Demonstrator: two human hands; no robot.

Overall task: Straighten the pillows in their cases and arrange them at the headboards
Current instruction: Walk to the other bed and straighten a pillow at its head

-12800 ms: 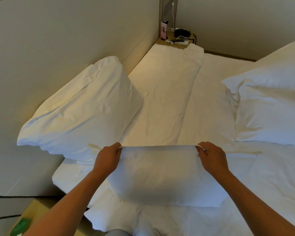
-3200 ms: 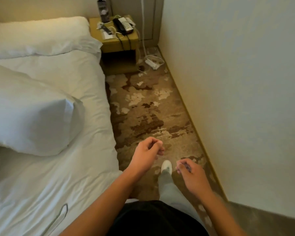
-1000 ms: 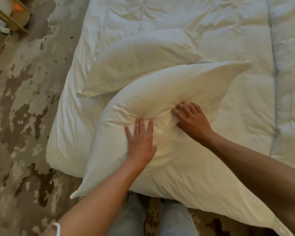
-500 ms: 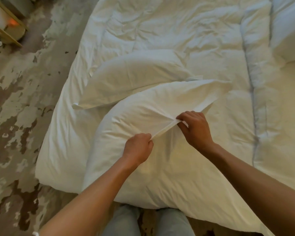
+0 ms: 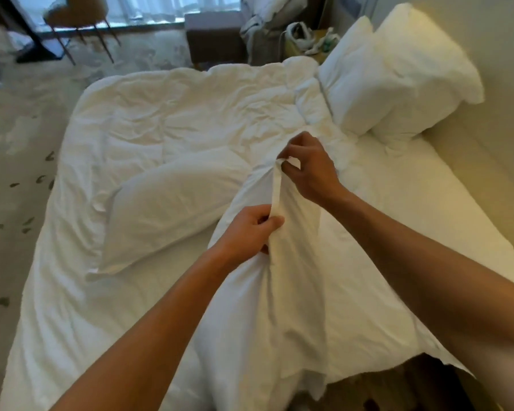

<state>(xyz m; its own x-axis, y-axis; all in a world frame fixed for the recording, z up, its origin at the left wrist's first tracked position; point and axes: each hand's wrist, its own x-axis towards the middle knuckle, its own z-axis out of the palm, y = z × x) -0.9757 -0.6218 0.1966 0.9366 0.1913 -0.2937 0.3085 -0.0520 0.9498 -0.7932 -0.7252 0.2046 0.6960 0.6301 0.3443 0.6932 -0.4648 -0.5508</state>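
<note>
A white pillow in its case (image 5: 294, 286) lies lengthwise across the near edge of the bed (image 5: 72, 292), its end hanging over the edge toward me. My left hand (image 5: 250, 229) pinches the near part of the case's hem strip. My right hand (image 5: 306, 167) pinches the far end of the same strip, so the hem is stretched between them. A second white pillow (image 5: 172, 209) lies flat on the duvet just left of it. Two more white pillows (image 5: 398, 75) lean against the wall at the far right.
The crumpled white duvet (image 5: 190, 114) covers the bed. Patterned carpet (image 5: 9, 161) runs along the left. A chair (image 5: 77, 22), a brown bench (image 5: 214, 37), a bedside table with clutter (image 5: 306, 40) and a window with curtains stand at the far side.
My view has lifted to show the room beyond the bed. Both hands have raised the pillowcase hem and pulled it taut, the right hand moving farther away from me.
</note>
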